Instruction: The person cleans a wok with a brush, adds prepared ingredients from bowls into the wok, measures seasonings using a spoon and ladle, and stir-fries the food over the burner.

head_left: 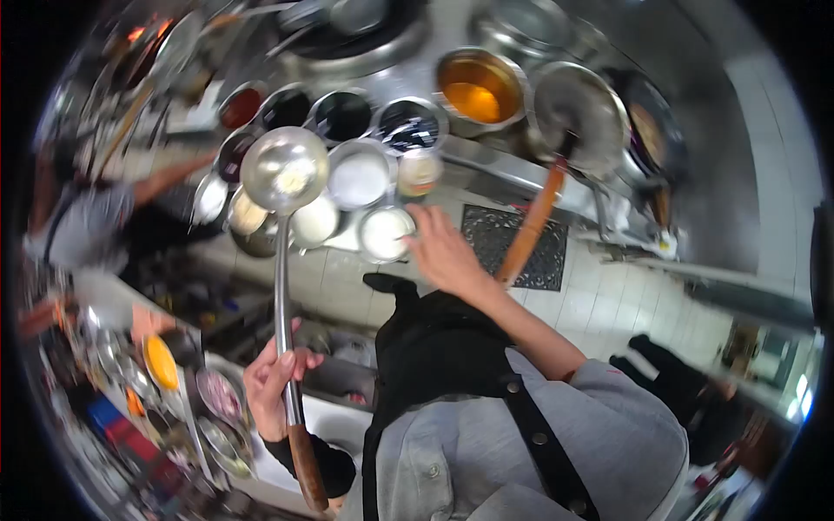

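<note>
My left hand (280,373) is closed around the steel shaft of a long ladle (283,286), above its wooden grip. The ladle's round bowl (261,167) is raised over the seasoning containers, with a small pale yellowish heap in it. My right hand (443,250) reaches forward with its fingers apart, fingertips right at the rim of a small bowl of white seasoning (383,234). Beside that stand another bowl of white contents (314,220), a larger pot of white contents (358,175) and a jar with a yellowish label (420,173).
Containers of dark sauce (343,115) and a pot of orange liquid (480,95) line the back. A wok (591,117) with a wooden handle (534,227) juts toward my right arm. A co-worker (95,226) stands at left; food trays (220,395) lie lower left. Flames (136,34) show far left.
</note>
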`<state>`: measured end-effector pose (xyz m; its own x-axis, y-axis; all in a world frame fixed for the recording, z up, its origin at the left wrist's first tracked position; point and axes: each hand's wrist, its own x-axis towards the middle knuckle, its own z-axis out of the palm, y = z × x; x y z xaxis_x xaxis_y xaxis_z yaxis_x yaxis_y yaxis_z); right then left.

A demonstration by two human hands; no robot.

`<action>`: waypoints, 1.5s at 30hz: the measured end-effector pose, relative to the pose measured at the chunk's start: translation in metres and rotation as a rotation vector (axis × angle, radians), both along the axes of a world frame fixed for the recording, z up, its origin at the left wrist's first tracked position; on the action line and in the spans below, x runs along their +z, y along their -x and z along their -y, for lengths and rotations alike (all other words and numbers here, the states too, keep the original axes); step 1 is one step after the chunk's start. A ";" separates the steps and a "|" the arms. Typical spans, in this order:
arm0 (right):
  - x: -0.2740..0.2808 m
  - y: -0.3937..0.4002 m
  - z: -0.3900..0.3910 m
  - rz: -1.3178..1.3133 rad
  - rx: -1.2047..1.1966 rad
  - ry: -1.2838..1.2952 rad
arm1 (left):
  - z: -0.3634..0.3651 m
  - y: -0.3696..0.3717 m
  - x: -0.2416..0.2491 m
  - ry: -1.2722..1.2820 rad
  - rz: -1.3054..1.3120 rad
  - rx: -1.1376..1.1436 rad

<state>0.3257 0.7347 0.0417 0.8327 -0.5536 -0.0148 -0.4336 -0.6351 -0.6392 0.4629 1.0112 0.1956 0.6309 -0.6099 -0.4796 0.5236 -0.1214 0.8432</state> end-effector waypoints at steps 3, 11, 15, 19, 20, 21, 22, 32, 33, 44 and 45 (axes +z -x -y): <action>0.043 0.046 0.003 0.242 -0.027 -0.183 | 0.056 0.020 0.010 0.059 0.038 -0.137; 0.156 0.214 0.030 0.923 0.082 -1.793 | 0.270 0.173 0.015 0.170 0.023 -0.656; 0.181 0.289 0.082 1.333 -0.280 -1.602 | 0.390 0.283 0.028 0.461 -0.231 -0.879; 0.184 0.362 0.197 1.090 -0.747 -0.922 | 0.493 0.371 0.003 0.514 -0.106 -0.846; 0.167 0.379 0.234 0.974 -0.819 -0.712 | 0.506 0.377 -0.007 0.468 -0.019 -0.790; 0.140 0.397 0.273 0.852 -0.874 -0.507 | 0.512 0.379 -0.014 0.480 0.106 -0.837; 0.107 0.419 0.314 0.647 -0.909 -0.216 | 0.511 0.376 -0.021 0.483 0.233 -0.886; 0.027 0.537 0.466 -0.034 -0.993 0.335 | 0.407 0.240 -0.183 -0.654 1.226 -0.634; 0.033 0.539 0.475 0.020 -0.949 0.330 | 0.402 0.245 -0.179 -0.602 1.252 -0.581; -0.019 0.579 0.555 0.229 -0.907 -0.522 | 0.555 0.370 -0.081 0.115 1.064 -0.738; -0.003 0.577 0.539 0.204 -0.772 -0.369 | 0.557 0.377 -0.074 0.070 1.019 -0.773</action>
